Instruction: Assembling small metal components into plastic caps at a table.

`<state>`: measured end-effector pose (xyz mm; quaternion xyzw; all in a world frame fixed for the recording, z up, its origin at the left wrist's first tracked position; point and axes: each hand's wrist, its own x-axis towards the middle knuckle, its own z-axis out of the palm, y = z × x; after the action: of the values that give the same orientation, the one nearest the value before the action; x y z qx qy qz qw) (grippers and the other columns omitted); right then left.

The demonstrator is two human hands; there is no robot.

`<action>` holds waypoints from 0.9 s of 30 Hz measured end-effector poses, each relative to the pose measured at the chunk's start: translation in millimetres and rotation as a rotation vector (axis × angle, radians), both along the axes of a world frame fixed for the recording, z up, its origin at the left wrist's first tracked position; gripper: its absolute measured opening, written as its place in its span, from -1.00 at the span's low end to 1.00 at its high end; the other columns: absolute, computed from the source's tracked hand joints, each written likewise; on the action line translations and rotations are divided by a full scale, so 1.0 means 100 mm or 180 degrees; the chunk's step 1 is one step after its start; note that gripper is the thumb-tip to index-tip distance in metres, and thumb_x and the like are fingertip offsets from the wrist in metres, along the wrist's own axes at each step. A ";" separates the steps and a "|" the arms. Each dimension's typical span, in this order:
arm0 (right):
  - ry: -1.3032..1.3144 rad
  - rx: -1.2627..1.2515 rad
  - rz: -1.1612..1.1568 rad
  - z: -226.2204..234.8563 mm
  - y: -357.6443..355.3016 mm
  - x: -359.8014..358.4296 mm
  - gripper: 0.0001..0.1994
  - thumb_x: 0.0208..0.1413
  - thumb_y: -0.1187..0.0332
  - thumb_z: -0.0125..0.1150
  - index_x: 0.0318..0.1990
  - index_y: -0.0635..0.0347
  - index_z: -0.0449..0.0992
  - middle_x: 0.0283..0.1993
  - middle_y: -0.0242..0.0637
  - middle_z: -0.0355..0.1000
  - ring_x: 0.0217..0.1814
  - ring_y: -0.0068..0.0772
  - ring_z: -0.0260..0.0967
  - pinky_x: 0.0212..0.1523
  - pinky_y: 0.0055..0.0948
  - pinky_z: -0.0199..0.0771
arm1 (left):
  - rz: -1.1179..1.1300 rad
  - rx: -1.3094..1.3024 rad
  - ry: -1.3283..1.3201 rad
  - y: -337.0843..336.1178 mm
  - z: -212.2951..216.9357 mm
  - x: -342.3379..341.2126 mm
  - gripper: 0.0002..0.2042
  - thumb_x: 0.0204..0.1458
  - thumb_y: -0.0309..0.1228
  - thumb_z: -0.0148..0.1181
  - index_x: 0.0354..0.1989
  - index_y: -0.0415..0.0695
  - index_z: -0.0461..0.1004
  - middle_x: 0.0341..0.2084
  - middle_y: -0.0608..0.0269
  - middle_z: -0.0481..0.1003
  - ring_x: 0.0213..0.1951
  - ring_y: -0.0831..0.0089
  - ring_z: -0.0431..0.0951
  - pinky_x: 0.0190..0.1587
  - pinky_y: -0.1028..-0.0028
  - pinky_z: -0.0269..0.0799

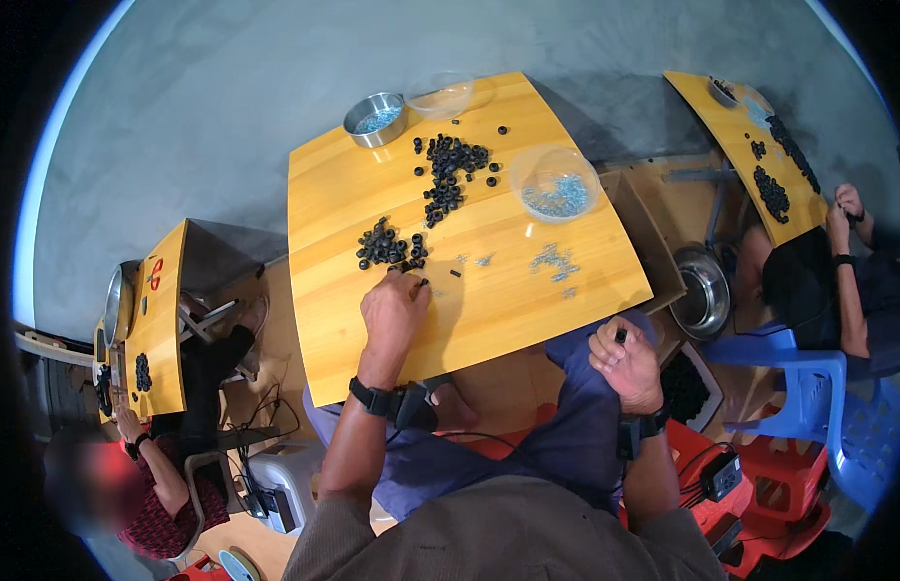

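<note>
On the yellow wooden table (334,339), my left hand (395,308) reaches to the near edge of a small pile of black ring-like parts (380,246). Its fingers are bent and closed, and their tips touch or nearly touch the nearest parts; what is between them is hidden. My right hand (626,366) is raised over my right thigh, off the table's near right corner. It is closed around a small black cylindrical part (620,336), whose end sticks up above the fingers. Small silvery pieces (555,259) lie scattered right of my left hand.
A larger heap of black parts (450,165) lies mid-table. Beyond stand a steel bowl (374,121) and clear plastic bowls (440,95), (555,184) with small metal pieces. People work at side tables (794,218), (169,329). A blue chair (808,378) and steel basin (700,290) are right.
</note>
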<state>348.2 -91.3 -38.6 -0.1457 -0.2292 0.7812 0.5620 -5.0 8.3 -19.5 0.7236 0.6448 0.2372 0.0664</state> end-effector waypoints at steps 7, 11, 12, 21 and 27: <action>-0.0369 0.0004 -0.0025 0.05 0.01 -0.05 -0.61 0.23 0.04 0.26 -0.28 0.25 0.42 -0.52 -0.52 0.14 -0.44 -0.56 0.10 -0.42 -0.53 0.15 | 0.0065 0.0057 0.0120 -0.01 0.15 0.01 -0.83 -0.08 -0.34 0.39 -0.37 -0.17 0.66 -0.47 0.10 0.57 -0.41 0.09 0.60 -0.32 0.25 0.50; -0.0348 0.0022 -0.0074 0.04 0.00 -0.05 -0.62 0.22 0.06 0.27 -0.27 0.27 0.44 -0.51 -0.51 0.17 -0.45 -0.57 0.11 -0.43 -0.53 0.14 | -0.0009 0.0446 0.0052 0.32 0.19 0.04 -0.85 -0.06 -0.35 0.36 -0.39 -0.18 0.65 -0.43 0.09 0.56 -0.39 0.07 0.60 -0.31 0.22 0.51; -0.0347 0.0021 -0.0071 0.04 0.00 -0.04 -0.62 0.22 0.06 0.27 -0.27 0.27 0.44 -0.51 -0.51 0.17 -0.45 -0.57 0.11 -0.43 -0.53 0.14 | 0.0039 0.0571 0.0081 0.43 0.20 0.05 -0.85 -0.05 -0.34 0.34 -0.40 -0.17 0.65 -0.40 0.08 0.56 -0.37 0.05 0.60 -0.29 0.20 0.52; -0.0133 0.0019 0.0026 -0.01 0.03 -0.03 -0.67 0.22 0.16 0.30 -0.20 0.30 0.45 -0.51 -0.47 0.17 -0.43 -0.55 0.10 -0.42 -0.50 0.16 | -0.0126 0.0320 0.0372 1.02 -0.01 0.04 -0.88 -0.09 -0.42 0.28 -0.40 -0.13 0.68 -0.39 0.08 0.54 -0.23 0.09 0.56 -0.18 0.20 0.52; -0.0156 0.0055 -0.0011 0.01 0.01 -0.03 -0.66 0.23 0.15 0.29 -0.19 0.30 0.46 -0.51 -0.47 0.17 -0.44 -0.54 0.11 -0.43 -0.50 0.16 | -0.0503 0.0350 0.0205 0.83 0.09 -0.02 -0.90 -0.08 -0.45 0.31 -0.38 -0.16 0.65 -0.38 0.12 0.56 -0.28 0.14 0.58 -0.23 0.23 0.52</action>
<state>345.3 -90.5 -37.6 -0.1604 -0.2494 0.7745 0.5588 -6.8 91.5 -10.3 0.7820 0.5735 0.2428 0.0243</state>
